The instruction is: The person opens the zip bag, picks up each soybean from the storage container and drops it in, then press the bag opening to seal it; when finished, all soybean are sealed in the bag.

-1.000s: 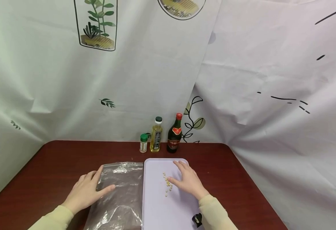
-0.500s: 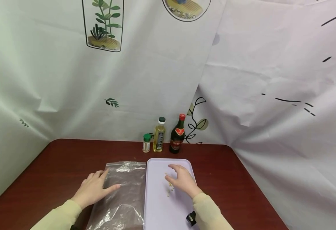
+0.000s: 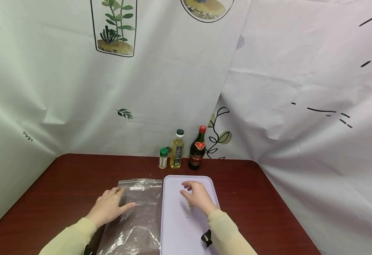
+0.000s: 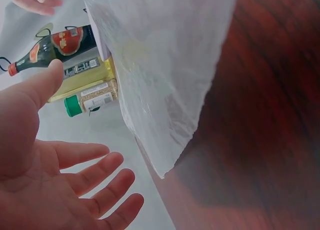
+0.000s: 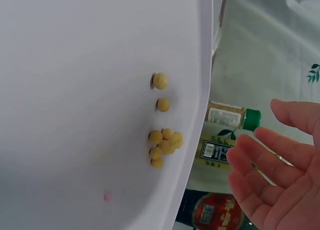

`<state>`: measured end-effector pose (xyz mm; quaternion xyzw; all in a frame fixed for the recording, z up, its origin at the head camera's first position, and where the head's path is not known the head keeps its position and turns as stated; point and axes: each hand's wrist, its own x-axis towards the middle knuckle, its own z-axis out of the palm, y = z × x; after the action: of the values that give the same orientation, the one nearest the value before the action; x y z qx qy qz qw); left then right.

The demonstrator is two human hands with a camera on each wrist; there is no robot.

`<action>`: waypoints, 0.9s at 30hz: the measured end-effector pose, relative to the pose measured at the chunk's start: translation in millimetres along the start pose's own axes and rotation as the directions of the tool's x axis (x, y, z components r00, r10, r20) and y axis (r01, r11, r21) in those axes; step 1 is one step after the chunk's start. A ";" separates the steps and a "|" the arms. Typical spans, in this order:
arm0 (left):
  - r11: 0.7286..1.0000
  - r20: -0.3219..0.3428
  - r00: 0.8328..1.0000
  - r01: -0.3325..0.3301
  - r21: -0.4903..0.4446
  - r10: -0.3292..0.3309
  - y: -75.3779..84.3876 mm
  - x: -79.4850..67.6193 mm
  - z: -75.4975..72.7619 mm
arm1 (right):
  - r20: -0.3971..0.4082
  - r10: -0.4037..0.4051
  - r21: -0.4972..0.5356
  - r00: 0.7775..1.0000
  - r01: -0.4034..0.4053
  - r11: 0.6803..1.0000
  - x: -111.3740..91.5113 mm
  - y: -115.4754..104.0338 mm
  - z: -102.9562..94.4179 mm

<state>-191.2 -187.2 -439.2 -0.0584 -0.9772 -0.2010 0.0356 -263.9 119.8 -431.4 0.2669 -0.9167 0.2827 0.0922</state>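
A clear zip bag (image 3: 142, 209) lies flat on the table, left of a pale lilac tray (image 3: 174, 230). Over the bag's upper left side is my left hand (image 3: 108, 207), thumb spread from the fingers; in the left wrist view the palm (image 4: 25, 175) holds nothing. My right hand (image 3: 201, 198) hovers above the tray with loosely bent fingers. Nothing sits between those fingers in the right wrist view. Several round yellow beans, like soybeans (image 5: 164, 147), lie loose on the tray, partly hidden by the right hand in the head view.
Behind the tray stand a green-capped spice jar (image 3: 162, 160), a bottle of yellow oil (image 3: 177, 153) and a dark bottle with a red cap (image 3: 197, 151). A white printed cloth (image 3: 160, 78) hangs behind the dark red table (image 3: 246, 198).
The right hand has shifted left over the beans, and its fingers have bent closer to the thumb. The left hand stays by the bag. The head view has turned slightly.
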 end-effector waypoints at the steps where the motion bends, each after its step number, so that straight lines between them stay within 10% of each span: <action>1: 1.000 0.002 1.000 0.001 0.000 -0.001 0.0 0.2 0.0 | 0.005 0.001 0.000 1.000 -0.001 1.000 0.8 -0.8 0.6; 27: 0.998 -0.059 0.998 -0.018 -0.057 0.015 -3.1 19.9 3.6 | 0.037 0.002 0.089 0.999 -0.006 0.996 31.3 -19.0 29.9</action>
<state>-211.4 -186.6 -441.8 -0.0615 -0.9690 -0.2304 0.0640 -280.4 75.9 -437.1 0.2740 -0.9052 0.3186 0.0626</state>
